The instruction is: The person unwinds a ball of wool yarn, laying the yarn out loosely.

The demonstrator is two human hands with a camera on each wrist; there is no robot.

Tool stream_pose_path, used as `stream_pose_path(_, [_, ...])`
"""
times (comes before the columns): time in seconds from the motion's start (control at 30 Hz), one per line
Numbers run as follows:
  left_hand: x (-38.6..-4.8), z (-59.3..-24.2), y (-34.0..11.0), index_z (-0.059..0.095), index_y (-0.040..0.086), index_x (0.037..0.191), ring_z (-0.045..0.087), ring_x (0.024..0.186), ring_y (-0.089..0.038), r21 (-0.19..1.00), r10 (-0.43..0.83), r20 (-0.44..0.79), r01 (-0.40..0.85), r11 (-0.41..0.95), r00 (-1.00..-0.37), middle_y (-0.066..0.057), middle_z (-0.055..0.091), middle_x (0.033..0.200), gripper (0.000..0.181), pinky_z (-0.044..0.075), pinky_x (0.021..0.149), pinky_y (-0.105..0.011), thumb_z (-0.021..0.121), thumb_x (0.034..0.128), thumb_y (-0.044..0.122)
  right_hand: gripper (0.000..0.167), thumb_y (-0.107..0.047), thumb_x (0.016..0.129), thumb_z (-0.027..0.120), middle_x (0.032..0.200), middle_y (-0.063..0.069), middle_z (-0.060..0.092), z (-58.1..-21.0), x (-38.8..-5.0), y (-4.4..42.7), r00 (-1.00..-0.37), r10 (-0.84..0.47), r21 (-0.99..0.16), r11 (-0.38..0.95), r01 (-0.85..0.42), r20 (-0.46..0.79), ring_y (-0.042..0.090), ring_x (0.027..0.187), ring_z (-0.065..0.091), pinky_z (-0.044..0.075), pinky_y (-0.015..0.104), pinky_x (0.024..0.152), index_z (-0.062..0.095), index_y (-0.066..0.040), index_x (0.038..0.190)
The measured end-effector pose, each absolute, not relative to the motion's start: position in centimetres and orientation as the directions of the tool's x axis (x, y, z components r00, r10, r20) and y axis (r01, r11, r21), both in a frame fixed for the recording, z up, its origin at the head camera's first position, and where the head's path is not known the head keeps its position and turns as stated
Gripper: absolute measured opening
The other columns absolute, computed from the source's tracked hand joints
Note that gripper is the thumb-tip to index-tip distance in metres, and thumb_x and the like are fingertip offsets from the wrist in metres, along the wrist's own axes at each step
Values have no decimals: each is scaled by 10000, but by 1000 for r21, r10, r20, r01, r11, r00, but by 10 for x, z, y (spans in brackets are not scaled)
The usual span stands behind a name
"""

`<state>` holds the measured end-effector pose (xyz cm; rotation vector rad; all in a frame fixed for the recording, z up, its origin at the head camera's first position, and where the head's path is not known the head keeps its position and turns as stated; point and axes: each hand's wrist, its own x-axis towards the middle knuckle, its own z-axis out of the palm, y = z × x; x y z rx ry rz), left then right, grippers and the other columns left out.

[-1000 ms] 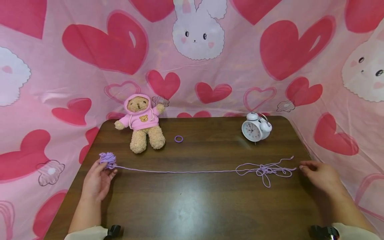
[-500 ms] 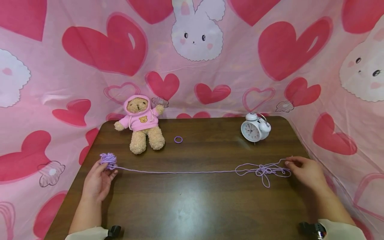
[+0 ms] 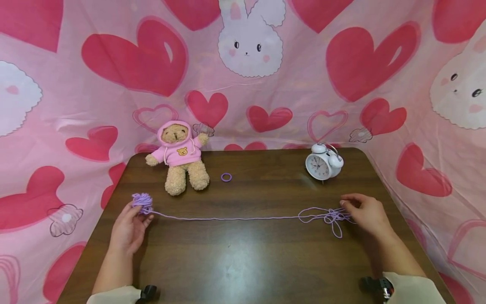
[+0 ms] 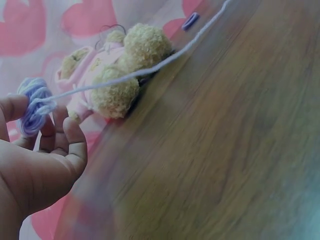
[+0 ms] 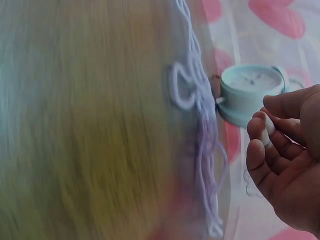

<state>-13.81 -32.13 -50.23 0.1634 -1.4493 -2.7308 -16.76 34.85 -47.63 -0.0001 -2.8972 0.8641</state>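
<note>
At the left of the head view, my left hand [image 3: 128,230] holds a small lilac yarn bundle [image 3: 142,202], pinched between thumb and fingers; the left wrist view shows the bundle [image 4: 35,106] above the palm. From it a single strand [image 3: 228,218] runs nearly straight across to a loose, looped heap of the same yarn [image 3: 334,216]. My right hand [image 3: 368,213] hovers at the right part of that heap and hides some of it. In the right wrist view its fingers [image 5: 257,160] are loosely bent with nothing seen between them, apart from the loops [image 5: 202,100].
A teddy bear [image 3: 183,156] in a pink hoodie sits at the back left of the brown table [image 3: 235,261]. Near its feet lies a purple ring [image 3: 226,177]. A white alarm clock [image 3: 322,162] stands at the back right. Pink heart-print cloth [image 3: 243,93] hangs around the table.
My right hand has moved left from beyond the yarn's right end to over the heap. The left hand, with the bundle, has shifted slightly right. The heap looks unmoved where visible.
</note>
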Motion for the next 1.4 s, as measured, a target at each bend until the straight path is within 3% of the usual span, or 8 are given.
stream_pose_path(0.07, [-139,-502,-318,584,168,1234,639,953,-122,833,-82,-76,-18,-554,-994,19,693,1082,208,532,820,-284,416,1120,123,273,-295,991,698,998,127,771,-477,-169,342,-992,18,-561,826,-57,127,276,870,643,489,470,826,769,-72,1132])
stream_pose_path(0.17, [-142,-502,-312,581,178,1242,634,966,-115,843,-71,-83,-32,-537,-994,28,692,1091,207,522,834,-279,418,1122,134,258,-281,983,705,941,91,772,-479,-171,332,-990,-1,-572,816,-84,144,249,833,649,474,526,829,774,-73,1119])
stream_pose_path(0.23, [-143,-502,-308,583,181,1246,635,971,-113,849,-63,-85,-39,-527,-994,31,694,1097,210,517,843,-276,417,1124,139,253,-275,978,712,900,65,767,-481,-173,325,-989,-8,-582,808,-94,149,212,804,650,495,472,817,776,-71,1114])
stream_pose_path(0.3, [-144,-502,-305,590,180,1245,637,966,-113,852,-56,-84,-43,-522,-995,30,695,1094,218,514,845,-275,411,1126,140,247,-272,975,717,866,28,758,-481,-174,319,-988,-15,-585,805,-102,153,161,752,630,482,345,662,779,-76,1110])
stream_pose_path(0.4, [-147,-503,-299,603,177,1220,640,950,-111,854,-46,-73,-39,-518,-996,30,703,1078,223,514,837,-277,406,1126,128,237,-260,970,723,838,6,747,-482,-177,310,-988,-24,-598,794,-111,152,130,722,617,472,275,622,780,-75,1106])
stream_pose_path(0.63, [-153,-503,-284,601,176,1197,629,926,-112,868,-26,-47,-28,-496,-999,33,706,1047,223,508,826,-283,401,1122,110,232,-261,966,724,830,-3,739,-480,-180,291,-991,-38,-618,778,-110,129,139,718,617,476,292,629,779,-88,1110])
stream_pose_path(0.9, [-162,-502,-264,607,197,1173,622,914,-97,881,-25,-116,-91,-464,-993,52,697,1004,193,501,846,-289,434,1119,132,218,-229,963,735,824,-1,747,-482,-184,272,-993,-56,-673,731,-113,106,114,647,609,475,271,572,776,-74,1109])
stream_pose_path(1.4, [-171,-502,-232,587,198,1190,617,925,-107,905,-8,-155,-139,-401,-988,62,693,1013,188,493,858,-305,433,1111,124,201,-214,954,744,864,-16,748,-483,-191,238,-986,-115,-691,704,-166,120,148,734,616,487,293,647,785,-81,1098])
